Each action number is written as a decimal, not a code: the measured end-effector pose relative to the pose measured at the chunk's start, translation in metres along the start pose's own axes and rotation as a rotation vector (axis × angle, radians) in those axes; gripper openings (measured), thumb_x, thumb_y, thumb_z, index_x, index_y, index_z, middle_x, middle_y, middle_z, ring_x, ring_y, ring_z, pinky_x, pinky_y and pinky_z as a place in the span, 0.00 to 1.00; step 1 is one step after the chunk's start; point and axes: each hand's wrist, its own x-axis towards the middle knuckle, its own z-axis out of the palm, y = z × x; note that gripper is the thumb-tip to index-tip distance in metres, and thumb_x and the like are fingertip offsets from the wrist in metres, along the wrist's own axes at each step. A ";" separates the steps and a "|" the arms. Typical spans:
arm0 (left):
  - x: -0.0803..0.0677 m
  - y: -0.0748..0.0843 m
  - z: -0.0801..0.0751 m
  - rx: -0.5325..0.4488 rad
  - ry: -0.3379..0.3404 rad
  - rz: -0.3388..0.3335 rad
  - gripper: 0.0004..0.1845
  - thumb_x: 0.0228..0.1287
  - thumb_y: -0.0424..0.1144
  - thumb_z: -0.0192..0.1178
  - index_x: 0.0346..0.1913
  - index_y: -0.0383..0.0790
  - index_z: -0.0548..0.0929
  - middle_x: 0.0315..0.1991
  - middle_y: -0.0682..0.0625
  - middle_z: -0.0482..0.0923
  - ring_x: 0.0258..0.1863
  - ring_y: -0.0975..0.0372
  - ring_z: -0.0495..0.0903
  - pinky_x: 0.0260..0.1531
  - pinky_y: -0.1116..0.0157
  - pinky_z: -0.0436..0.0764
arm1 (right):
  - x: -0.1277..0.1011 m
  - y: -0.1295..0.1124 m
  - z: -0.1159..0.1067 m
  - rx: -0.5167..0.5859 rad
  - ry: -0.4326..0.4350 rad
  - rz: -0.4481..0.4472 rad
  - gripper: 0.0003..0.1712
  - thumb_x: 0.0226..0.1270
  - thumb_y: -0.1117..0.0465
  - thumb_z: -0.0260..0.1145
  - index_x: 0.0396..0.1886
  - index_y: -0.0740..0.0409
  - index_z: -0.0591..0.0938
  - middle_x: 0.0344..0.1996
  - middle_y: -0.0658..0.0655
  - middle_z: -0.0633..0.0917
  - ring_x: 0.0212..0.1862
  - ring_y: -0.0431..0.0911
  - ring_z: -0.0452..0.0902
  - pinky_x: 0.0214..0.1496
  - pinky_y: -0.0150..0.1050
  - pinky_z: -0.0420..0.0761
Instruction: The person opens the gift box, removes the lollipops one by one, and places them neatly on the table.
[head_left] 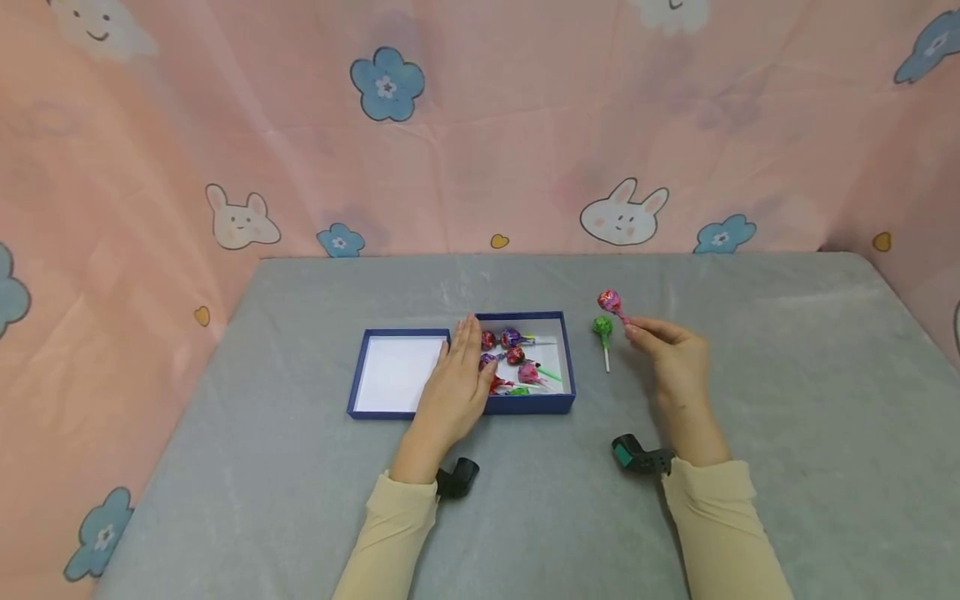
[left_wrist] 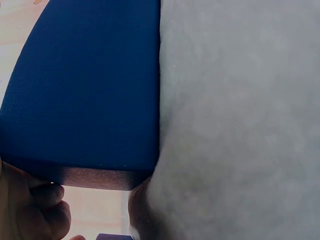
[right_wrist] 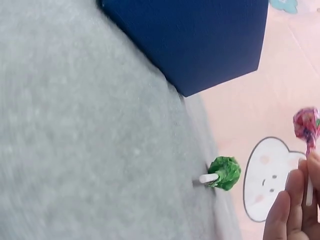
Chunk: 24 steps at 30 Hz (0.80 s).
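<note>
Cream sleeves enter from the bottom edge of the head view, each wrist carrying a small black camera unit. Left hand (head_left: 456, 379) lies flat, fingers straight and relaxed, across the join between the blue box (head_left: 564, 358) and its open lid (head_left: 390, 375); it grips nothing, and it hides the box's left wall and some of the contents. Inside the box sit several wrapped lollipops (head_left: 513, 354), red, purple and pink, sticks pointing right. The lid, white inside, lies just left of the box, touching it.

Right hand (head_left: 671, 350) is raised right of the box, fingertips pinching the stick of a pink lollipop (head_left: 609, 301), head up and tilted left. Between this hand and the box wall a green lollipop (head_left: 602, 327) lies on the grey cloth (head_left: 750, 400), its white stick pointing toward the person, apart from both. Right wrist view confirms: green one (right_wrist: 224, 173) on the cloth, pink one (right_wrist: 306, 125) held above. Pink curtain (head_left: 480, 125) with rabbits and blue flowers surrounds the table.
</note>
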 end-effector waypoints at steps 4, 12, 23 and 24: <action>0.000 0.000 0.000 -0.003 -0.002 -0.006 0.32 0.75 0.45 0.41 0.72 0.29 0.48 0.74 0.40 0.44 0.73 0.52 0.45 0.69 0.52 0.47 | 0.005 0.003 -0.004 0.035 0.059 0.062 0.06 0.54 0.71 0.71 0.23 0.56 0.88 0.24 0.48 0.85 0.26 0.38 0.81 0.34 0.27 0.80; 0.000 0.001 0.000 -0.004 0.000 -0.004 0.32 0.75 0.44 0.41 0.72 0.29 0.48 0.74 0.41 0.44 0.73 0.52 0.45 0.69 0.52 0.47 | 0.012 0.003 -0.019 0.072 0.149 0.120 0.06 0.53 0.73 0.71 0.23 0.59 0.88 0.25 0.49 0.84 0.26 0.38 0.81 0.33 0.28 0.81; -0.001 0.001 -0.001 -0.010 -0.017 -0.017 0.33 0.75 0.46 0.40 0.73 0.30 0.46 0.74 0.42 0.43 0.73 0.54 0.43 0.69 0.54 0.45 | 0.012 0.004 -0.032 -0.362 0.176 0.073 0.06 0.56 0.67 0.70 0.24 0.53 0.89 0.18 0.34 0.78 0.34 0.33 0.72 0.29 0.21 0.74; -0.001 0.001 -0.001 -0.010 -0.014 -0.015 0.33 0.75 0.46 0.40 0.73 0.30 0.47 0.74 0.42 0.43 0.73 0.54 0.44 0.69 0.54 0.46 | 0.012 0.005 -0.032 -0.371 0.172 0.075 0.04 0.57 0.67 0.70 0.26 0.56 0.89 0.17 0.34 0.78 0.32 0.32 0.73 0.28 0.21 0.74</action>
